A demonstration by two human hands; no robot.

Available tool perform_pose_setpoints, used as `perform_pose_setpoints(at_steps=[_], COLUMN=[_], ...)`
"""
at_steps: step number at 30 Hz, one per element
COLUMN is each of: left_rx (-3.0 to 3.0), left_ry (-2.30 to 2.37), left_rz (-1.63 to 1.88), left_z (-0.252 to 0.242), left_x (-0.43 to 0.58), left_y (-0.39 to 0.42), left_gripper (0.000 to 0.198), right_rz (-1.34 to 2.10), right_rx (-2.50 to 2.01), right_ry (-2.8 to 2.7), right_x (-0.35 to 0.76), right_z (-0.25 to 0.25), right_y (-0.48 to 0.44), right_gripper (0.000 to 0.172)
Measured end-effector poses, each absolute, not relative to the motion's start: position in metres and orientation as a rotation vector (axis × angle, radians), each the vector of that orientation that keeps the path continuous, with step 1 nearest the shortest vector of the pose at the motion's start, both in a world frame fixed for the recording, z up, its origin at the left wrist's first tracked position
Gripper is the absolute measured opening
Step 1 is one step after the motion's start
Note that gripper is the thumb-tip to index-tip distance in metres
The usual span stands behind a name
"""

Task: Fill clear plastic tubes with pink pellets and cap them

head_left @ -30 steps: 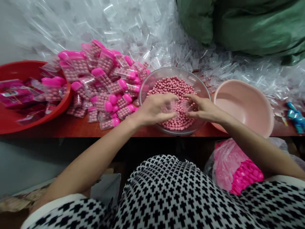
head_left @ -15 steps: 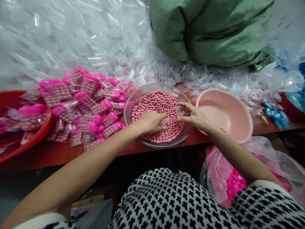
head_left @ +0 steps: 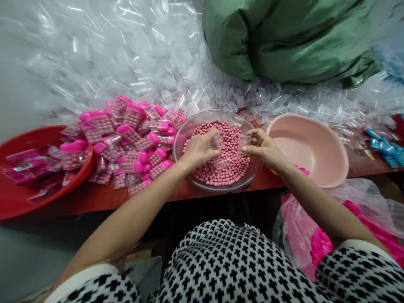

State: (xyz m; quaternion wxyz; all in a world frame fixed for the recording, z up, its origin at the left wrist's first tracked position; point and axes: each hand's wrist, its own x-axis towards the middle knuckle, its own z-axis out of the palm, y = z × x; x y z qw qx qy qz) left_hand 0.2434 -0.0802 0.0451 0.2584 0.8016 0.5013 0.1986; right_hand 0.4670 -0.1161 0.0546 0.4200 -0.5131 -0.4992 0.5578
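Observation:
A clear glass bowl (head_left: 189, 126) full of small pink beads (head_left: 229, 166) stands at the front edge of the red table. My left hand (head_left: 200, 148) hovers over the beads with its fingers curled round a small clear plastic container (head_left: 217, 142). My right hand (head_left: 263, 145) is over the bowl's right rim, pinching another clear plastic container (head_left: 244, 142). Both hands are close together above the beads.
Filled clear containers with pink caps (head_left: 132, 134) are heaped left of the bowl, some spilling into a red basin (head_left: 19, 202). A pink basin (head_left: 311, 151) stands to the right. Empty clear containers (head_left: 126, 67) cover the back, beside a green sack (head_left: 284, 38). A bag of pink caps (head_left: 318, 244) sits below.
My left hand has lifted out of the beads with a clear container. My right hand stays at the bowl's right side. The view has shifted slightly.

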Motion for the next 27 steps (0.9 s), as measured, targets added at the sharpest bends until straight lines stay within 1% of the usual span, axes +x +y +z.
perform_pose_setpoints(at_steps=[3, 8, 10, 12, 14, 16, 19, 22, 24, 25, 27], left_rx=[1.919, 1.618, 1.472, 1.263, 1.028, 0.82, 0.642, 0.579, 0.546, 0.527, 0.486], left_ry=[1.338, 1.274, 1.27, 1.225, 1.128, 1.031, 0.961, 0.9, 0.872, 0.873, 0.904], left_rz=[0.748, 0.905, 0.931, 0.956, 0.966, 0.959, 0.96, 1.011, 1.046, 1.06, 1.124], left_z=[0.042, 0.034, 0.034, 0.037, 0.04, 0.042, 0.044, 0.043, 0.043, 0.043, 0.042], left_x=[0.237, 0.231, 0.234, 0.239, 0.245, 0.247, 0.245, 0.241, 0.239, 0.239, 0.24], left_y=[-0.073, -0.061, -0.058, -0.057, -0.057, -0.058, -0.06, -0.061, -0.06, -0.06, -0.06], left_gripper=[0.049, 0.054, 0.052, 0.046, 0.04, 0.034, 0.028, 0.031, 0.032, 0.03, 0.026], right_rz=[1.431, 1.363, 1.354, 1.332, 1.24, 1.098, 0.938, 0.724, 0.598, 0.613, 0.843], right_rx=[-1.276, -1.419, -1.513, -1.59, -1.671, -1.735, -1.769, -1.796, -1.745, -1.685, -1.504], right_ry=[-1.332, -1.563, -1.746, -1.969, -2.171, -2.317, -2.447, -2.493, -2.427, -2.335, -2.052], right_x=[0.462, 0.47, 0.474, 0.472, 0.463, 0.45, 0.435, 0.436, 0.441, 0.443, 0.44], right_z=[0.053, 0.052, 0.054, 0.056, 0.058, 0.057, 0.056, 0.057, 0.06, 0.062, 0.065], right_y=[-0.111, -0.1, -0.097, -0.097, -0.1, -0.103, -0.101, -0.087, -0.076, -0.072, -0.071], right_gripper=[0.063, 0.057, 0.048, 0.035, 0.024, 0.019, 0.019, 0.02, 0.02, 0.021, 0.024])
